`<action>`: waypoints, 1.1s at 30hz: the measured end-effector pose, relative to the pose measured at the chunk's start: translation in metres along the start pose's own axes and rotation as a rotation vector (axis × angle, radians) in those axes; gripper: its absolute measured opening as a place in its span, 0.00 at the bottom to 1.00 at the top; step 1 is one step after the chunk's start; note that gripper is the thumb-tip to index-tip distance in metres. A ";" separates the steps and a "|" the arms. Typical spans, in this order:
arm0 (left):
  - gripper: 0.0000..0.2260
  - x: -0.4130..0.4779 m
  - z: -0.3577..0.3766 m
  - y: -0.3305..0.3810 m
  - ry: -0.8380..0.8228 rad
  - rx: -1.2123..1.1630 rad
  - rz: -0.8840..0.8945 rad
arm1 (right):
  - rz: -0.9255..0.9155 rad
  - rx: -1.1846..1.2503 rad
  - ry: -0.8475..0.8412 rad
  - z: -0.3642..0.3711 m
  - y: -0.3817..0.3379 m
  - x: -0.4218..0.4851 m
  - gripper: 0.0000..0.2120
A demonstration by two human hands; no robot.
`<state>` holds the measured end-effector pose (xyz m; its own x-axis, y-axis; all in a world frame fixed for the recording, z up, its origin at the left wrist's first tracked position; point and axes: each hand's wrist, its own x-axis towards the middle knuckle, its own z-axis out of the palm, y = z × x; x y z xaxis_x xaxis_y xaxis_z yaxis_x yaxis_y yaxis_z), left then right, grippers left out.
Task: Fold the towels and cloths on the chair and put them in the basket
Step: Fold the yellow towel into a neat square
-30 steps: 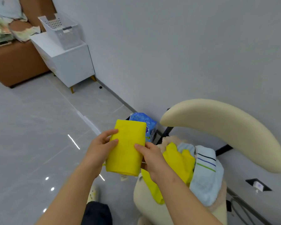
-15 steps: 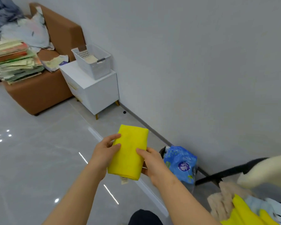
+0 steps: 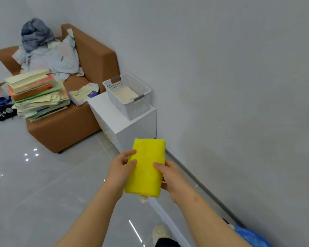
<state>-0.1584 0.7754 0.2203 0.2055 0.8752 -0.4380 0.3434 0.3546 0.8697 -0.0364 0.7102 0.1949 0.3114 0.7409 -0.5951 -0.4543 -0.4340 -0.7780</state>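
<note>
We hold the yellow cloth (image 3: 146, 168), folded, in mid-air: left hand (image 3: 120, 172) pinching its left edge, right hand (image 3: 171, 177) its right, the fingers beneath hidden. A tag (image 3: 144, 198) below is unreadable. Ahead, the basket (image 3: 132, 107) sits at the white cabinet's (image 3: 112, 120) wall-side edge, its wall half-hiding a pale cloth (image 3: 126, 94). A blue bag (image 3: 251, 237) is cut off at the frame's corner.

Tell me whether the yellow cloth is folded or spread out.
Folded. The yellow cloth is a compact rectangle with a rounded fold along its top, held between the left hand and right hand.
</note>
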 end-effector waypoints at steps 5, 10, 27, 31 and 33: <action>0.11 0.098 -0.018 0.041 0.011 -0.016 -0.034 | 0.021 -0.024 -0.005 0.039 -0.052 0.086 0.16; 0.11 0.206 -0.035 0.072 -0.047 -0.013 -0.022 | 0.042 -0.002 0.056 0.078 -0.091 0.176 0.12; 0.10 0.515 -0.068 0.192 -0.289 0.245 0.052 | 0.076 0.048 0.291 0.184 -0.222 0.421 0.20; 0.13 0.571 -0.048 0.206 -0.413 0.331 0.033 | 0.080 -0.101 0.376 0.182 -0.238 0.476 0.29; 0.15 0.601 -0.041 0.202 -0.493 0.387 -0.003 | 0.100 -0.198 0.382 0.181 -0.241 0.494 0.32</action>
<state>-0.0035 1.3860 0.1419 0.5707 0.5870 -0.5742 0.6325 0.1317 0.7633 0.0755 1.2735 0.1247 0.5768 0.4636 -0.6726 -0.3408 -0.6117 -0.7139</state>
